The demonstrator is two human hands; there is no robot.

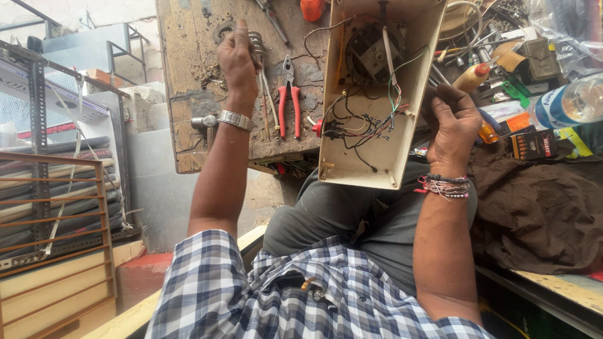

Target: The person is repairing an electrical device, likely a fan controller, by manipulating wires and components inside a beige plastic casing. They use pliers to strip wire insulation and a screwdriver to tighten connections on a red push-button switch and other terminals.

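My left hand (237,61) is closed around a thin tool with a ribbed metal end (256,43), held over the worn wooden bench (188,75); a metal watch sits on that wrist. My right hand (453,122) grips the right wall of an open cream plastic housing (418,75), which stands tilted on my lap against the bench edge. Inside the housing I see a round dark motor part (370,53) and loose wires of several colours (370,125). Bead bracelets circle my right wrist.
Red-handled pliers (289,100) lie on the bench beside the left hand. To the right are a cluttered pile of tools, a small glue bottle (472,78), a plastic water bottle (568,103) and a brown cloth (540,207). A metal rack (38,125) stands at left.
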